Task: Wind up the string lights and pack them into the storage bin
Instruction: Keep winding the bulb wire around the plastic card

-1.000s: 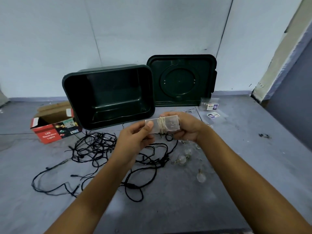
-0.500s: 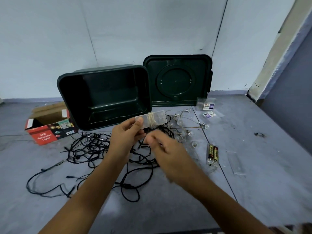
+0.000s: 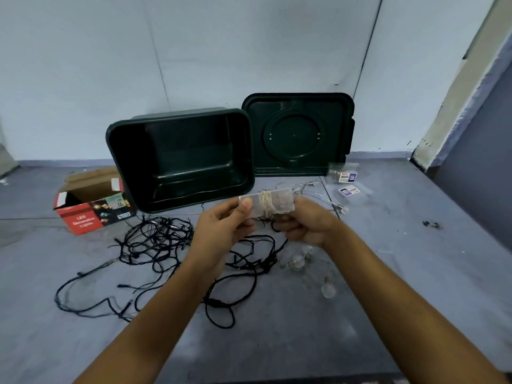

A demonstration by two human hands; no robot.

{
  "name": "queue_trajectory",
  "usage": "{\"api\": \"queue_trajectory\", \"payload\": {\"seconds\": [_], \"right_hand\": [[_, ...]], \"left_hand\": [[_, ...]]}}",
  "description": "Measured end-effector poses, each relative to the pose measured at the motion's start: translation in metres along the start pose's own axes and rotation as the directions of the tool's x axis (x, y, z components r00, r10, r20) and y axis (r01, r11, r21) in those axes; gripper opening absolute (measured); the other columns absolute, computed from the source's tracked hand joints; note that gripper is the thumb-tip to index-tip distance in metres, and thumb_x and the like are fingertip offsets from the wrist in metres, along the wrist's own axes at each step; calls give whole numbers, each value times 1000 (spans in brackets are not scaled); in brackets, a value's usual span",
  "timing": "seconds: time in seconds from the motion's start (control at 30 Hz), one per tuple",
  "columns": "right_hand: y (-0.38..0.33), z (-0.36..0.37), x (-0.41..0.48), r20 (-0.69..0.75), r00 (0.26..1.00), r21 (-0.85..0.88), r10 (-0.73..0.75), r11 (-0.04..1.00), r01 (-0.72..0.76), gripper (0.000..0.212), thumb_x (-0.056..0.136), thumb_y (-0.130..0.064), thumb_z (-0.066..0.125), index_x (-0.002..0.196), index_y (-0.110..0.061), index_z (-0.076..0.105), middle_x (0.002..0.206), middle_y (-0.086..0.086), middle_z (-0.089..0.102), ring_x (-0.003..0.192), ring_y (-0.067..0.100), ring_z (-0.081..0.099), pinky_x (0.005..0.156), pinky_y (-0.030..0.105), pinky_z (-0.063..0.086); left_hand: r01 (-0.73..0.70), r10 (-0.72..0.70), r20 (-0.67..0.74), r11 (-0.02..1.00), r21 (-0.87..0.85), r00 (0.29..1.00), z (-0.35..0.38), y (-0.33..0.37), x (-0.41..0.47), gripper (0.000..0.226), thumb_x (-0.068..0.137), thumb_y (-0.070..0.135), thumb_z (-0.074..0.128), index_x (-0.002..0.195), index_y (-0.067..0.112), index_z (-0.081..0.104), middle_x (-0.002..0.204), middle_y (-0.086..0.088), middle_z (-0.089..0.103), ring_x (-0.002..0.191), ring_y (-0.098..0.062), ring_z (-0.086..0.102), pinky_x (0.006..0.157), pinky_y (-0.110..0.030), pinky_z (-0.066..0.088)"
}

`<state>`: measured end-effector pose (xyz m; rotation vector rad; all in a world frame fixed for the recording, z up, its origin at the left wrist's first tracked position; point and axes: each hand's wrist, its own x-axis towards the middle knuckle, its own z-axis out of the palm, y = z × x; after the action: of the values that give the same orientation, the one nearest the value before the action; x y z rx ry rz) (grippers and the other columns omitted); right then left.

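The left hand (image 3: 221,228) pinched one end of the wire-wound case (image 3: 279,203); the right hand (image 3: 307,225) apparently gripped the other. Below, black lights (image 3: 166,245) lay tangled beside the bin (image 3: 188,151).

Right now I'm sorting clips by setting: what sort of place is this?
Probably a bare indoor room, perhaps a storage corner, with the work done on the floor. Plain pale wall panels meet a grey floor at a baseboard, and a dark green storage bin sits there with its lid leaning against the wall.
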<state>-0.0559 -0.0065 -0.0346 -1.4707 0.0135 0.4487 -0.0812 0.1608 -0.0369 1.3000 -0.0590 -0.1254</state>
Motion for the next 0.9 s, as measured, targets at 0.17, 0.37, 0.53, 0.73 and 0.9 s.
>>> {"api": "queue_trajectory", "payload": {"seconds": [0.17, 0.37, 0.53, 0.73, 0.9], "right_hand": [[31, 50, -27, -217, 970, -119, -108, 989, 84, 24, 99, -21, 40, 82, -15, 55, 54, -1, 39, 36, 5, 30, 35, 17, 23], [40, 72, -60, -111, 849, -887, -517, 437, 151, 27, 99, -19, 40, 118, -12, 58, 88, 5, 64, 75, 20, 61, 69, 35, 51], [4, 60, -60, 82, 622, -984, -778, 34, 173, 3, 83, -7, 64, 80, -7, 66, 69, 3, 61, 48, 12, 51, 42, 21, 45], [-32, 26, -34, 10, 729, -915, -685, 287, 283, 13, 89, -20, 59, 89, -12, 69, 88, 0, 61, 80, 14, 57, 75, 27, 48], [-30, 8, -27, -30, 958, -611, -284, 764, 207, 7, 86, -18, 63, 85, -14, 69, 74, -5, 65, 66, 2, 59, 63, 16, 48]], "left_hand": [[-3, 5, -82, 1000, 13, 997, -7, -1, 6, 16, 87, 20, 59, 98, 11, 67, 79, -4, 60, 72, -11, 59, 67, -19, 54], [-6, 17, -134, 997, 80, 991, -13, -2, 11, 12, 88, 21, 59, 96, 14, 66, 77, 0, 60, 72, -11, 60, 73, -23, 55], [-1, 10, -76, 993, 119, 997, -12, -5, 6, 11, 88, 23, 60, 94, 17, 67, 80, -1, 62, 76, -12, 61, 71, -22, 55], [-56, 49, 36, 970, 236, 998, -11, -5, 0, 23, 87, 24, 60, 103, 10, 68, 75, -1, 60, 68, -5, 61, 67, -20, 54], [-46, 5, 149, 960, 274, 989, -11, -4, -4, 16, 87, 18, 60, 99, 15, 70, 79, -4, 62, 70, -7, 61, 67, -19, 53]]}}
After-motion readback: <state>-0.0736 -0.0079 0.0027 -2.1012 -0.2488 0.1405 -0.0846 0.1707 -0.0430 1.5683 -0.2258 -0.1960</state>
